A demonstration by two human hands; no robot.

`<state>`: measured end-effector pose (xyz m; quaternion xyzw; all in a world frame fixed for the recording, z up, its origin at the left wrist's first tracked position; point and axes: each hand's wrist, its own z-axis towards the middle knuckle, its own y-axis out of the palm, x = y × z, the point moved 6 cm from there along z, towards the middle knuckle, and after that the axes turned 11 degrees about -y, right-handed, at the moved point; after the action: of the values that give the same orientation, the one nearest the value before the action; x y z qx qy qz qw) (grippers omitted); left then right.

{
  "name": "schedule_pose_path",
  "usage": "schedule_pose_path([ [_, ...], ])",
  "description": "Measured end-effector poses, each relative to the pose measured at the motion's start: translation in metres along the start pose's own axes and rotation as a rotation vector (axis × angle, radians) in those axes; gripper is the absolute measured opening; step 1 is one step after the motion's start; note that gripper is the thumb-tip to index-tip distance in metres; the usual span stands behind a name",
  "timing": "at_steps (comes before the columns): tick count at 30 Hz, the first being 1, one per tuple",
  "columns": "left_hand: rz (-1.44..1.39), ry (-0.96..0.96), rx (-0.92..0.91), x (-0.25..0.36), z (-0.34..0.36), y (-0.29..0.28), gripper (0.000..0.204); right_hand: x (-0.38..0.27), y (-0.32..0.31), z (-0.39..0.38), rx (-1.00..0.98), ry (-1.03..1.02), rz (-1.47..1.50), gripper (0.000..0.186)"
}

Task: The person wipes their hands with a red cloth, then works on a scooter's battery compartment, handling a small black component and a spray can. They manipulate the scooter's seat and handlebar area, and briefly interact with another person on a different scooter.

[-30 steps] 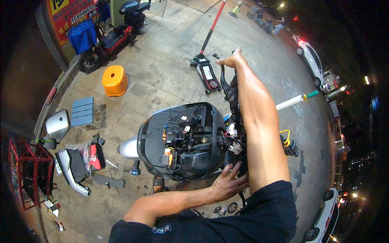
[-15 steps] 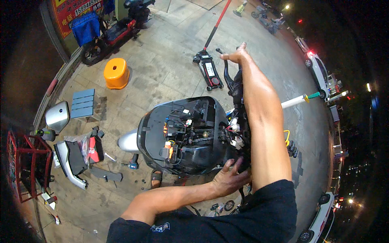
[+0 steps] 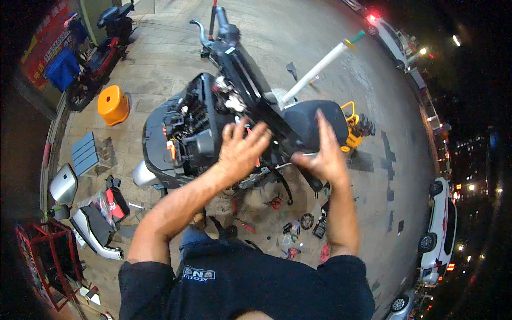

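Note:
An electric scooter with its front panel [image 3: 156,128] partly opened stands before me, wires and connectors bare inside it. Its dark handlebar [image 3: 250,77] runs slantwise across the middle, with a brake lever [image 3: 202,34] at the far end. My left hand [image 3: 240,149] is over the near part of the opened body beside the handlebar, fingers spread, nothing in it. Over the near end of the handlebar, my right hand [image 3: 325,154] is raised with fingers stretched and thumb apart, also holding nothing. Beyond it lies the black seat [image 3: 314,124]. Whether either hand touches the scooter cannot be told.
To the left are an orange stool [image 3: 113,105], a blue slatted stool [image 3: 85,153], removed silver-and-black panels [image 3: 96,232] and a red rack [image 3: 50,261]. Loose tools and parts, including a black ring [image 3: 306,221], lie near my feet. A white pole [image 3: 320,69] rises behind the seat.
My right hand has come back from the far end of the handlebar to its near end. The handlebar has turned, and the left hand lies further over the body. My view has shifted.

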<state>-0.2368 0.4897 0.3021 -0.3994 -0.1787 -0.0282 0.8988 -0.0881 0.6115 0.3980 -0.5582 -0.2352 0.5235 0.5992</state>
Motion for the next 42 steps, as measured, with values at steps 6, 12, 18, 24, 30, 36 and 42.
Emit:
schedule_pose_path([
  [6, 0.158, 0.021, 0.070, 0.009, 0.004, -0.002, 0.046, 0.005, 0.064, -0.101, -0.037, 0.179, -0.209, 0.137],
  [12, 0.197, 0.007, 0.031, 0.011, 0.005, -0.003, 0.055, 0.030, 0.073, -0.102, 0.007, 0.168, -0.165, 0.096],
  [18, 0.199, -0.016, 0.021, 0.014, 0.005, -0.004, 0.055, 0.025, 0.066, -0.100, -0.032, 0.137, -0.188, 0.099],
  [24, 0.189, -0.004, 0.016, 0.012, 0.004, -0.002, 0.059, 0.010, 0.072, -0.105, -0.031, 0.202, -0.230, 0.123],
  [30, 0.174, 0.009, 0.025, 0.007, 0.004, -0.001, 0.053, 0.027, 0.060, -0.092, 0.004, 0.169, -0.114, 0.067],
  [36, 0.177, 0.026, 0.014, 0.005, 0.004, 0.000, 0.053, 0.006, 0.065, -0.100, -0.038, 0.216, -0.263, 0.104],
  [42, 0.171, 0.056, 0.028, -0.002, 0.004, 0.005, 0.050, 0.022, 0.067, -0.094, 0.016, 0.261, -0.162, 0.081],
])
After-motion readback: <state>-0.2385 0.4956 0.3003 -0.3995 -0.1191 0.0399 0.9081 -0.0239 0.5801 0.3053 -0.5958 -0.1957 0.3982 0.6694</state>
